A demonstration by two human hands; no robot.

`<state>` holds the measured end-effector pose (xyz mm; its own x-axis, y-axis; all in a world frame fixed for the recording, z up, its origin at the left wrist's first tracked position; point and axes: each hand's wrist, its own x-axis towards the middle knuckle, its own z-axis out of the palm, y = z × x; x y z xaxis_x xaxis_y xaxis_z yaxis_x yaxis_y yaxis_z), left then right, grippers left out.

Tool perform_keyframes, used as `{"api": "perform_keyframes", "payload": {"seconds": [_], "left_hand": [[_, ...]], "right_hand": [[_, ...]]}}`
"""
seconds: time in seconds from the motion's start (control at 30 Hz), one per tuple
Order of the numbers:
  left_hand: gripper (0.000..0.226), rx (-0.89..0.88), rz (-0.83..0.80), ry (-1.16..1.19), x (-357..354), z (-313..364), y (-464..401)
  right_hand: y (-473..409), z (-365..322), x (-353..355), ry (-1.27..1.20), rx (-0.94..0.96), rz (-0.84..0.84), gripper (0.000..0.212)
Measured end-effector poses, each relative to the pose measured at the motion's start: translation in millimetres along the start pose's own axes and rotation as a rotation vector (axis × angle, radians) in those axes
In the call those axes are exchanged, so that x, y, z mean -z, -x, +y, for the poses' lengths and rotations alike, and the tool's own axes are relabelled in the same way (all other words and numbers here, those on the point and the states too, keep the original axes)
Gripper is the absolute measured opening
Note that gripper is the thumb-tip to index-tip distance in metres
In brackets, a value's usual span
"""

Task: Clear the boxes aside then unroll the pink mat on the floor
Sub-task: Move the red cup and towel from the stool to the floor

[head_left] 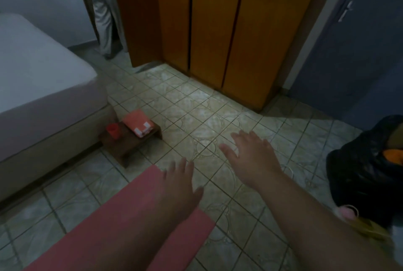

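The pink mat (122,222) lies flat, smooth and rectangular on the patterned tile floor (196,105). The left hand (181,185), fingers spread, is over its far edge; the right hand (250,157), fingers spread and empty, is above bare tiles.

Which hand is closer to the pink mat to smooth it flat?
The left hand, probably. It hovers open right over the far end of the pink mat, while the right hand is out over bare floor tiles.
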<state>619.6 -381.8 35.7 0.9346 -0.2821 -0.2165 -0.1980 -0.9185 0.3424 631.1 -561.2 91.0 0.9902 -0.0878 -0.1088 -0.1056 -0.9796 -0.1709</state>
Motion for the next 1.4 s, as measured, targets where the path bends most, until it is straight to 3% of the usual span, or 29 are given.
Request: {"api": "perform_keyframes", "payload": {"seconds": [0.07, 0.2, 0.37, 0.4, 0.5, 0.57, 0.7, 0.97, 1.17, 1.4], "left_hand": [[0.074, 0.014, 0.090, -0.032, 24.2, 3.4, -50.8], [0.073, 0.031, 0.208, -0.092, 66.1, 20.6, -140.5], [0.072, 0.051, 0.229, -0.107, 48.5, 41.9, -211.8], [0.072, 0.052, 0.229, -0.107, 39.0, 45.3, -219.5], [0.072, 0.127, 0.161, -0.050, 8.5, 53.5, -228.7], [0.073, 0.200, 0.089, -0.040, -10.3, 56.6, -229.2], [0.071, 0.281, 0.009, 0.002, -31.2, 60.1, -236.9], [0.071, 0.394, 0.005, 0.041, -24.1, 29.0, -320.2], [0.072, 0.501, 0.076, 0.007, 32.6, -30.3, -449.7], [0.071, 0.581, 0.171, 0.026, 93.8, -75.0, -552.3]], "right_hand": [[-5.2, 14.0, -17.6, -0.016, -0.044, -0.048, 0.077], [-5.7, 44.4, -62.0, -0.084, -0.113, -0.135, 0.116], [-58.2, 77.0, -94.3, -0.098, -0.181, -0.226, 0.139], [-72.7, 82.1, -94.4, -0.091, -0.166, -0.229, 0.134], [-117.8, 95.3, -78.0, -0.091, -0.089, -0.219, 0.085], [-157.0, 101.7, -59.6, -0.052, -0.041, -0.173, 0.067], [-244.6, 98.1, -22.0, 0.012, 0.067, -0.108, 0.068], [-386.1, 50.3, 6.1, 0.039, 0.258, -0.055, 0.068], [-487.6, 32.5, -23.6, 0.045, 0.291, -0.196, 0.066], [-545.2, 27.0, -46.9, 0.011, 0.302, -0.355, 0.066]]}}
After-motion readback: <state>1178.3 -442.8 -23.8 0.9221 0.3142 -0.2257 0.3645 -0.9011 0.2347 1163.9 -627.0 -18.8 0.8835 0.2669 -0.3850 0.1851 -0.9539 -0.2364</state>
